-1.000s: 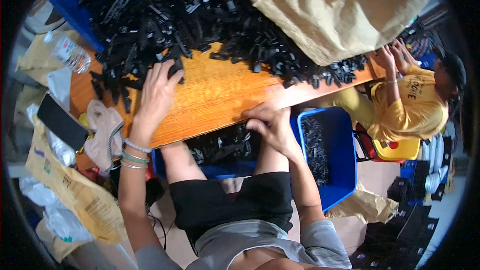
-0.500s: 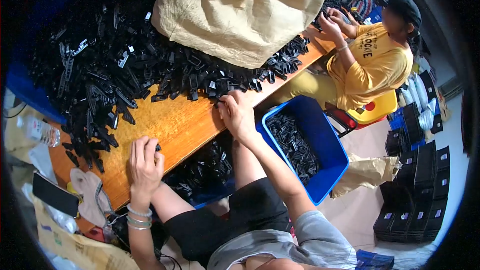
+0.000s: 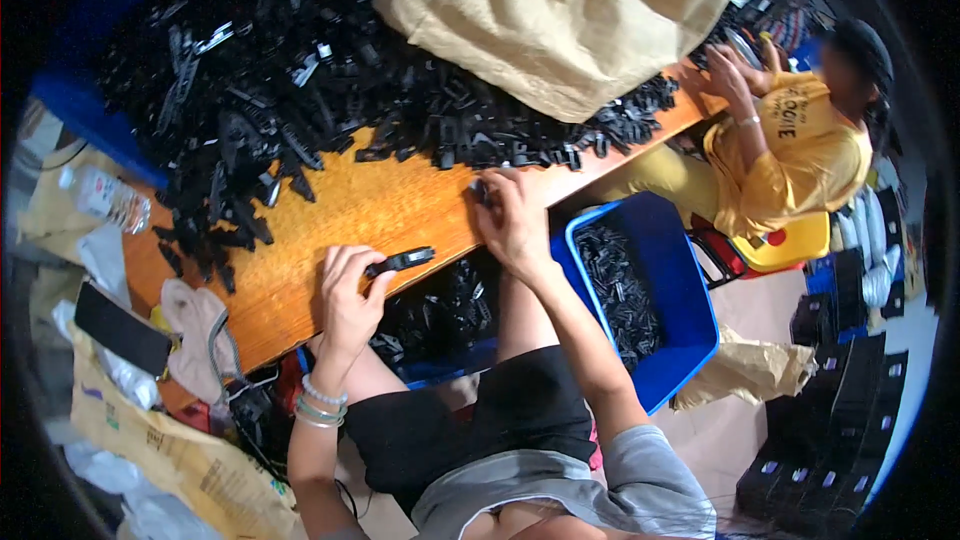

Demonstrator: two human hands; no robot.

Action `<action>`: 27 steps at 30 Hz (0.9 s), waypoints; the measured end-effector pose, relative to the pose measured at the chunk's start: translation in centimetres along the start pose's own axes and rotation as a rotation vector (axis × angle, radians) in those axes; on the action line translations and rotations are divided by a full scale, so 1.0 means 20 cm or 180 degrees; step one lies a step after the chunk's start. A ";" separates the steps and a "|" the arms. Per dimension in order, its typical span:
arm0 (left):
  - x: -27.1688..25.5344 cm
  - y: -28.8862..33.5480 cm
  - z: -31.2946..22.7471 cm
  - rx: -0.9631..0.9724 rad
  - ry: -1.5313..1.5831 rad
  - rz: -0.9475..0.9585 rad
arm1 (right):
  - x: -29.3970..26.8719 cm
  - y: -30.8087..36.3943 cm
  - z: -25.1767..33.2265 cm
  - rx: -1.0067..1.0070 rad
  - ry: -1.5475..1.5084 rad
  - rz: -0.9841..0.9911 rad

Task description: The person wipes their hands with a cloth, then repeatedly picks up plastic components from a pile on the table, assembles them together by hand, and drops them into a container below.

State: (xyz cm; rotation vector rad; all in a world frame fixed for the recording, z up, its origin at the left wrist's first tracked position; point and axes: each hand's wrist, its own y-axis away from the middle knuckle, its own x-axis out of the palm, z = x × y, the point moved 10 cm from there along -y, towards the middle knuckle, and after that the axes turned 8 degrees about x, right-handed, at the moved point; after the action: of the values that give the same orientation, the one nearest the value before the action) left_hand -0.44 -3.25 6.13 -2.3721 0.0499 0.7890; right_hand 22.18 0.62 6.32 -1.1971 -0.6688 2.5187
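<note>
Over the table's near edge, my left hand (image 3: 350, 302) pinches a slim black plastic part (image 3: 408, 259) between thumb and fingers; it points to the right. Farther right, my right hand (image 3: 516, 228) is closed on a small black plastic piece (image 3: 484, 194) at the front of the heap; its exact shape is mostly hidden by the fingers. The large heap of black plastic parts (image 3: 240, 125) spreads over the back of the wooden table (image 3: 300, 240).
A tan sack (image 3: 570, 20) lies on the heap. Blue bins (image 3: 690, 340) of black parts stand right of my legs and under the table. A bottle (image 3: 110, 198), cloth (image 3: 195, 320) and phone (image 3: 122, 328) sit at left. A co-worker in yellow (image 3: 800, 150) sits at right.
My left hand has moved right, and the black part now sticks out of its fingers. My right hand stays by the heap's front edge. The whole view has shifted.
</note>
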 end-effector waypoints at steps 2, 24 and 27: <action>0.00 0.00 0.00 -0.0002 -0.0006 0.0021 | 0.00 0.01 -0.01 0.0072 0.0212 -0.0032; 0.01 0.02 0.03 -0.0234 0.0269 0.0202 | 0.15 0.11 0.23 -0.0061 -0.0920 0.1666; 0.03 0.00 0.00 -0.0073 0.0183 0.0281 | 0.20 0.10 0.25 0.0118 -0.1129 0.1855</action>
State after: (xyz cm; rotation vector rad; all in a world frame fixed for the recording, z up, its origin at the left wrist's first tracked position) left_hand -0.01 -3.24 5.80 -2.4281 0.1713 0.7661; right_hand 15.67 -0.86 5.50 -1.0532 -0.3752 3.2618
